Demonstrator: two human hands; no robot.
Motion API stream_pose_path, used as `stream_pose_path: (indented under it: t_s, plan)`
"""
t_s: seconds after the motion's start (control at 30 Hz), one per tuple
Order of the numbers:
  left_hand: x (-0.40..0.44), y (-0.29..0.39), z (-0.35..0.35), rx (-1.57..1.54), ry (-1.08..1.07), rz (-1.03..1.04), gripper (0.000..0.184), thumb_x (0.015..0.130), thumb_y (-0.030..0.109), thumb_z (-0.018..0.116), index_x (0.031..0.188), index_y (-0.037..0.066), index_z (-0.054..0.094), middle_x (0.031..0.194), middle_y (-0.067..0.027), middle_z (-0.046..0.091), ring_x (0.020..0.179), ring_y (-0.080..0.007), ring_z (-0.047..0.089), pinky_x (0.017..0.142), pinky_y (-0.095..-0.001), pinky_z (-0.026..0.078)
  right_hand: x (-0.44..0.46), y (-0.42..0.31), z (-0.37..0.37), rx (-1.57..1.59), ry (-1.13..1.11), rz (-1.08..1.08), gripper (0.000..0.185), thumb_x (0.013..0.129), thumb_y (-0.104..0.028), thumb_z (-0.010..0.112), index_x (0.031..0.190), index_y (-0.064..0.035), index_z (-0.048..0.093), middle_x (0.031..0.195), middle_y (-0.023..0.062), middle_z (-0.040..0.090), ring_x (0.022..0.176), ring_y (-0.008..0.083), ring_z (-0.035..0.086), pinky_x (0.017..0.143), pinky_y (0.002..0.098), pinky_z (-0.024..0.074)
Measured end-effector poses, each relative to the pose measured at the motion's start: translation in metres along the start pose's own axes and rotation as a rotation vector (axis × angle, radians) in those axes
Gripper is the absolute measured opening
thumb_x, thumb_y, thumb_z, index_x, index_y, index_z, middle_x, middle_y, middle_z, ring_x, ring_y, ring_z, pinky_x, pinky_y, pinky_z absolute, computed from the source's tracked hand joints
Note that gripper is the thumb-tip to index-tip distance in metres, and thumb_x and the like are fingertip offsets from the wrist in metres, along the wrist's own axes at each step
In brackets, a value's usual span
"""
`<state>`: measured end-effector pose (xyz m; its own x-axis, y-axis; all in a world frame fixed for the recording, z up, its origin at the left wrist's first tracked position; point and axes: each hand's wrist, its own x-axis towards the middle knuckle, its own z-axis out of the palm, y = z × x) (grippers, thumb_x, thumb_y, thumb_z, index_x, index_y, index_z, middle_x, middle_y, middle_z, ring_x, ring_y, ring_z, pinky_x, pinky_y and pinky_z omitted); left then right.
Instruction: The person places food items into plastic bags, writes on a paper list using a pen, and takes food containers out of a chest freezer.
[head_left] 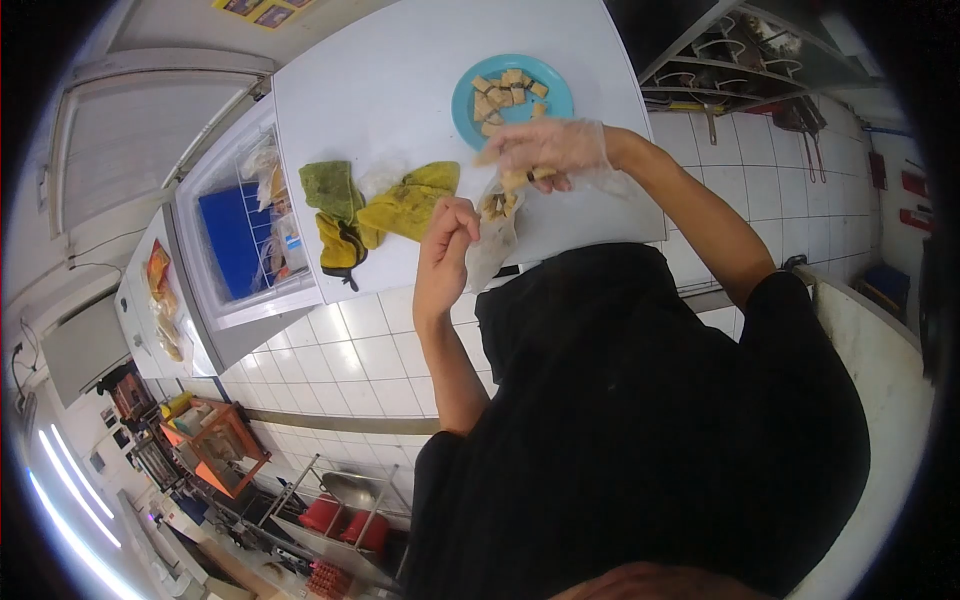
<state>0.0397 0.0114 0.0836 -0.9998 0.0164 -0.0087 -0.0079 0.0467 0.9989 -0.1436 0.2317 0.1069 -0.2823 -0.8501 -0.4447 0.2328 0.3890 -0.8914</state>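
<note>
My left hand (448, 240) is bare and closed on the edge of a clear plastic bag (490, 250). Small tan food pieces (498, 206), some with dark parts, show in the mouth of that bag. My right hand (548, 150) wears a clear plastic glove and is just above the bag, slightly blurred. Its fingers are closed around a tan food piece (541, 173), perhaps more than one. Beyond it stands a turquoise plate (464, 108) with several similar pieces, tan with a dark band or filling; my right hand covers part of its near rim.
Yellow-green cloths (410, 203) lie on the white table (390, 90), left of my hands. Farther left, a chest freezer (310, 290) stands open with a blue item (228, 240) and bags inside. A wire shelf (740, 60) with pans is at upper right.
</note>
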Motion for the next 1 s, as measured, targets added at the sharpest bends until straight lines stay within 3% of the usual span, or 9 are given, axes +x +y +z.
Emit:
stream_pose_path:
  t_s: [0.13, 0.2, 0.33, 0.4, 0.53, 0.63, 0.83, 0.93, 1.0]
  plan:
    - [0.003, 0.001, 0.005, 0.003, 0.028, -0.009, 0.012, 0.096, -0.001, 0.052, 0.088, 0.007, 0.054, 0.100, -0.0039, 0.048, 0.099, -0.0189, 0.047, 0.094, -0.0293, 0.038, 0.009, -0.003, 0.018, -0.312, -0.018, 0.025, 0.048, 0.102, -0.047, 0.065, 0.134, -0.0110, 0.064, 0.099, 0.0109, 0.071, 0.071, 0.0131, 0.063, 0.060, 0.0318, 0.0495]
    - [0.006, 0.004, 0.008, 0.052, 0.043, 0.002, 0.011, 0.095, -0.001, 0.052, 0.088, 0.006, 0.054, 0.102, -0.0044, 0.047, 0.101, -0.0190, 0.047, 0.096, -0.0294, 0.038, 0.013, 0.001, 0.026, -0.808, 0.153, -0.219, 0.048, 0.101, -0.049, 0.067, 0.122, -0.0061, 0.070, 0.096, 0.0146, 0.072, 0.075, 0.0152, 0.067, 0.065, 0.0347, 0.0531]
    - [0.007, 0.006, 0.010, 0.054, 0.105, -0.015, 0.011, 0.094, -0.002, 0.051, 0.088, 0.006, 0.055, 0.105, -0.0052, 0.046, 0.104, -0.0201, 0.046, 0.097, -0.0301, 0.037, 0.010, -0.007, 0.035, -0.769, 0.291, -0.319, 0.045, 0.100, -0.047, 0.068, 0.114, -0.0040, 0.072, 0.087, 0.0136, 0.069, 0.069, 0.0172, 0.067, 0.063, 0.0358, 0.0542]
    - [0.007, 0.008, 0.012, 0.095, 0.128, -0.010, 0.011, 0.093, -0.002, 0.051, 0.088, 0.006, 0.055, 0.107, -0.0060, 0.045, 0.107, -0.0216, 0.045, 0.100, -0.0312, 0.037, 0.001, -0.031, 0.036, -0.389, 0.068, 0.141, 0.046, 0.100, -0.046, 0.068, 0.116, -0.0034, 0.071, 0.084, 0.0120, 0.070, 0.062, 0.0176, 0.064, 0.057, 0.0362, 0.0530]
    - [0.007, 0.005, 0.011, 0.106, 0.111, -0.004, 0.010, 0.092, -0.002, 0.051, 0.088, 0.006, 0.055, 0.107, -0.0066, 0.045, 0.109, -0.0228, 0.045, 0.102, -0.0321, 0.037, 0.007, -0.008, 0.047, -0.285, 0.150, 0.151, 0.059, 0.096, -0.052, 0.069, 0.120, 0.0020, 0.072, 0.091, 0.0219, 0.075, 0.069, 0.0284, 0.072, 0.067, 0.0377, 0.0580]
    - [0.006, 0.004, 0.008, 0.084, 0.095, -0.022, 0.010, 0.092, -0.001, 0.053, 0.088, 0.006, 0.056, 0.108, -0.0073, 0.045, 0.111, -0.0233, 0.045, 0.103, -0.0331, 0.037, 0.007, -0.002, 0.051, -0.239, 0.285, -0.011, 0.052, 0.099, -0.045, 0.070, 0.124, 0.0008, 0.070, 0.087, 0.0169, 0.073, 0.059, 0.0217, 0.067, 0.057, 0.0348, 0.0557]
    - [0.007, 0.003, 0.006, 0.110, 0.093, -0.036, 0.009, 0.093, 0.001, 0.055, 0.087, 0.006, 0.058, 0.110, -0.0080, 0.044, 0.114, -0.0243, 0.045, 0.105, -0.0343, 0.036, 0.012, 0.019, 0.057, 0.101, 0.233, -0.058, 0.034, 0.101, -0.029, 0.072, 0.124, -0.0050, 0.069, 0.085, 0.0052, 0.069, 0.072, 0.0136, 0.066, 0.061, 0.0320, 0.0545]
    - [0.006, 0.000, 0.005, 0.112, 0.116, -0.025, 0.009, 0.093, 0.001, 0.056, 0.086, 0.007, 0.058, 0.110, -0.0079, 0.044, 0.114, -0.0242, 0.045, 0.105, -0.0346, 0.036, 0.014, 0.038, 0.059, -0.024, 0.237, -0.128, 0.035, 0.100, -0.031, 0.071, 0.124, -0.0059, 0.068, 0.091, 0.0103, 0.072, 0.081, 0.0204, 0.070, 0.071, 0.0355, 0.0556]
    - [0.005, -0.005, 0.003, 0.101, 0.100, -0.032, 0.009, 0.093, 0.001, 0.055, 0.086, 0.006, 0.057, 0.110, -0.0079, 0.043, 0.113, -0.0242, 0.045, 0.104, -0.0343, 0.036, 0.016, 0.044, 0.060, -0.437, 0.389, -0.450, 0.034, 0.103, -0.030, 0.069, 0.127, -0.0063, 0.066, 0.099, 0.0121, 0.071, 0.084, 0.0264, 0.067, 0.079, 0.0381, 0.0557]
